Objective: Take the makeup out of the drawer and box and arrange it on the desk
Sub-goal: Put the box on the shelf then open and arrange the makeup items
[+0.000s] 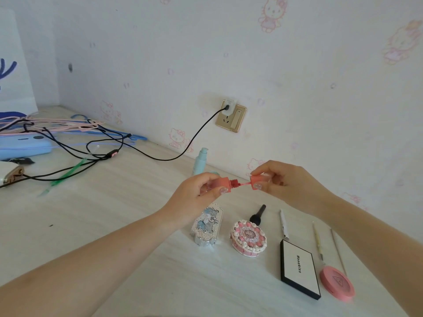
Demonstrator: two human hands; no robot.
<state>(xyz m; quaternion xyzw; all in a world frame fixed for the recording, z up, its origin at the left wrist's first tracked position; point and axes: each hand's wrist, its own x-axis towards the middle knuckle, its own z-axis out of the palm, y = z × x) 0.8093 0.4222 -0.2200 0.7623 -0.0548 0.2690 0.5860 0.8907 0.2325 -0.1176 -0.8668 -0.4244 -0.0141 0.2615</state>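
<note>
Pale wood-grain table [114, 225] carries everything. Left hand [201, 191] pinches a coral lip-gloss tube [223, 182], right hand [281, 179] pinches its cap [256, 183]; wand partly out, both held above the table. Below right hand: black-edged palette [298, 269], pink round compact [336, 283]. Between hands, lower: cake-shaped compact [248, 239]. Below left hand: silver embossed case [207, 225]. Behind left hand: blue pump bottle [201, 160].
</note>
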